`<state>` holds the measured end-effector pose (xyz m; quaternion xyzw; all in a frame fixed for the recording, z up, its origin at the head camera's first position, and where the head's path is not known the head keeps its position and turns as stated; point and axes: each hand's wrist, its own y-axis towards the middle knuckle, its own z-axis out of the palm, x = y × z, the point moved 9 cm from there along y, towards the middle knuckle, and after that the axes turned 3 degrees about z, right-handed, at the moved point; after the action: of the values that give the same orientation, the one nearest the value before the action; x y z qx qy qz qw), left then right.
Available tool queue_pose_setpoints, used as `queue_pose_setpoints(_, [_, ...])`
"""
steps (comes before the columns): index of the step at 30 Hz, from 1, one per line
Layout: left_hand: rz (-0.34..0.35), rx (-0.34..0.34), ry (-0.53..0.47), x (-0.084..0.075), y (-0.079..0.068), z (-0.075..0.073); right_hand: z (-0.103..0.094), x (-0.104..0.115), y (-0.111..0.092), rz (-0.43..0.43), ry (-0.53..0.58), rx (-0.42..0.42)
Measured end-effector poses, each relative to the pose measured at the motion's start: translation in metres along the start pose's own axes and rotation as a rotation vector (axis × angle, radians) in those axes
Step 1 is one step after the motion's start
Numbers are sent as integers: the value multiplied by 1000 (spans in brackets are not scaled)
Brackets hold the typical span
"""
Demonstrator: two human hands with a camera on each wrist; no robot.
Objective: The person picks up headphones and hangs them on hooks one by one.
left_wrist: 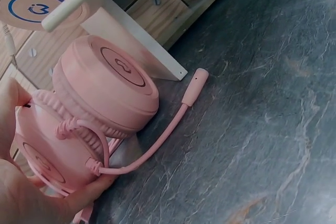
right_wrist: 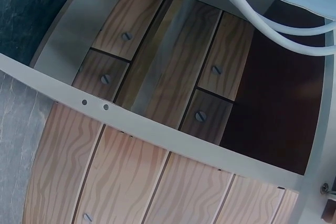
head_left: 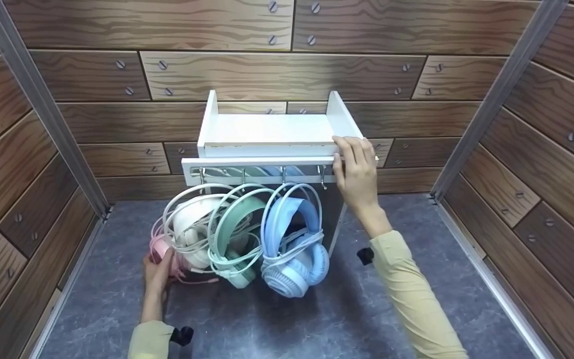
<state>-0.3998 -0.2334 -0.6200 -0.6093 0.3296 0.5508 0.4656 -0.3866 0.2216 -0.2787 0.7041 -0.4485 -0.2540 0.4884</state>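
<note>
At the lower left my left hand point(head_left: 156, 273) holds a pink headset point(head_left: 161, 249) by an ear cup. In the left wrist view the pink headset point(left_wrist: 107, 90) shows both cups and its bent microphone; thumb and fingers lie around the nearer cup. White headphones point(head_left: 190, 219), green headphones point(head_left: 239, 219) and blue headphones point(head_left: 287, 239), with looped cables, hang from a white hook rail point(head_left: 257, 162). Whether the pink band is on a hook is hidden. My right hand point(head_left: 358, 172) grips the rail's right end, fingers over its top.
Behind the rail stands a white shelf point(head_left: 272, 128) with raised sides. The rightmost hook point(head_left: 322, 177) carries nothing. Dark grey marbled floor point(head_left: 416, 279) lies below, with wood-patterned walls point(head_left: 287, 75) around. The right wrist view shows the rack's white side frame point(right_wrist: 157, 135).
</note>
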Motion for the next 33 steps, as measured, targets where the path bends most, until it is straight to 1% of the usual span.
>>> queue_pose_setpoints(4, [-7,1,-9,3,-2,-1,-1,0,0,0,0,-8])
queue_pose_setpoints(6, [-9,-10,-13,3,-3,-2,-1,-1,1,5,5,-12])
queue_pose_setpoints(12, [2,-58,-48,1,-7,-5,-1,-1,2,8,-3,-7])
queue_pose_setpoints(17, [0,-89,-43,2,-10,-10,1,1,3,1,-9,1])
queue_pose_setpoints(23, [-1,-88,-35,4,-15,-16,0,2,2,-4,-9,-2])
queue_pose_setpoints(27, [0,-100,-26,6,-19,-20,0,1,1,1,-3,-4])
queue_pose_setpoints(33, [12,-92,-32,8,-25,-23,1,0,-1,4,8,1])
